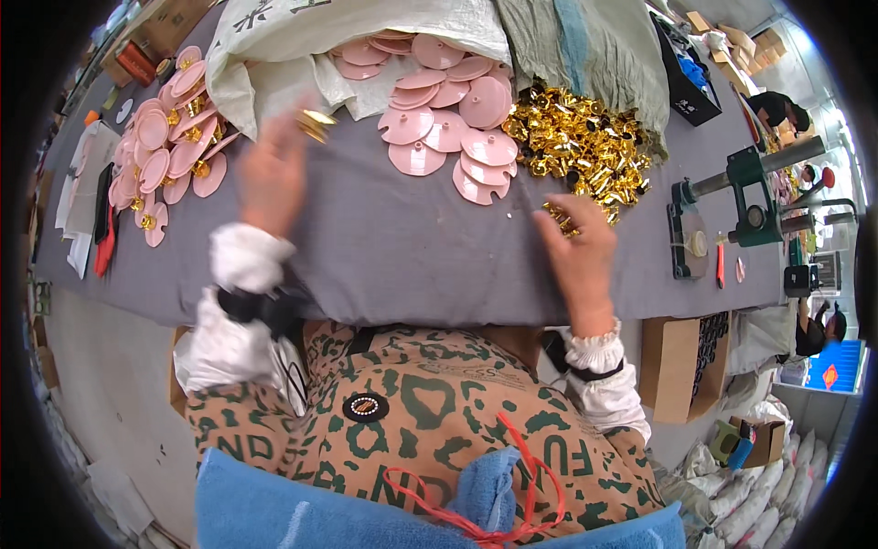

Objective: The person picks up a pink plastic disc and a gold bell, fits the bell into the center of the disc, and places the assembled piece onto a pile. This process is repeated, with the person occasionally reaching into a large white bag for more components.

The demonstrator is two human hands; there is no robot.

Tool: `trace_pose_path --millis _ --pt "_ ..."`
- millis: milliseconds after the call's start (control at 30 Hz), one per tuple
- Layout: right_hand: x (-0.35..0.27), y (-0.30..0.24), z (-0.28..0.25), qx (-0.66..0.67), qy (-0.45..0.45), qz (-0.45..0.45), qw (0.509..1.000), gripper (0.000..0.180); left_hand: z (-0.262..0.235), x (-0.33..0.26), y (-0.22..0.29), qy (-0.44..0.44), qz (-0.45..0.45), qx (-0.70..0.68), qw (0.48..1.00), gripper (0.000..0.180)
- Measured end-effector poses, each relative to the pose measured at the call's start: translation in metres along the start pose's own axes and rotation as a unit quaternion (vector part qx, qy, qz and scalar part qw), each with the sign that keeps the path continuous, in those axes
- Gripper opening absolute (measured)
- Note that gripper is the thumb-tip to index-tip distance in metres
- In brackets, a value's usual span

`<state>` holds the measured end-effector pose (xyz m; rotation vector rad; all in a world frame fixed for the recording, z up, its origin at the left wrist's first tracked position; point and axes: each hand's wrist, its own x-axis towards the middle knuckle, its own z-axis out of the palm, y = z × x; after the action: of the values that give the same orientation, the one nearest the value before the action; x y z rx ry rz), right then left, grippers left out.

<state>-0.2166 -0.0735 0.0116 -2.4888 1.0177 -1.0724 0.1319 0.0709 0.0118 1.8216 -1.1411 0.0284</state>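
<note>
My left hand point(273, 178) is smeared by motion above the table, between two groups of pink discs. A shiny gold piece point(315, 124), also blurred, shows right at its fingertips; whether the fingers grip it is unclear. My right hand point(583, 249) is at the near edge of a heap of gold pieces point(585, 137), its fingers curled with a small gold piece point(563, 220) between them. Notched flat pink discs point(445, 131) lie in the middle, spilling from a white woven sack point(366, 26). At the left, a pile of pink discs point(154, 130) has gold pieces on it.
A green hand press point(752, 197) stands at the right of the grey-covered table point(412, 256). Beside it lies a red-handled tool point(720, 265). A black box point(688, 78) is at the back right, and red-and-black scissors point(103, 238) are at the left. An open carton point(668, 371) sits below the right edge.
</note>
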Motion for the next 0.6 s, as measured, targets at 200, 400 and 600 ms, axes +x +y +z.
trace_pose_path --millis 200,400,600 --pt "0.007 0.025 0.004 -0.142 -0.115 -0.026 0.983 0.021 -0.078 0.086 -0.034 0.214 0.135 0.258 0.933 0.041" --pt "0.002 0.022 0.009 0.028 -0.052 0.087 0.994 0.015 0.073 0.022 0.049 -0.053 0.189 -0.033 0.98 0.023" --pt "0.001 0.015 0.0 0.421 0.004 0.315 0.85 0.014 0.157 0.032 0.065 -0.187 0.231 0.082 0.951 0.022"
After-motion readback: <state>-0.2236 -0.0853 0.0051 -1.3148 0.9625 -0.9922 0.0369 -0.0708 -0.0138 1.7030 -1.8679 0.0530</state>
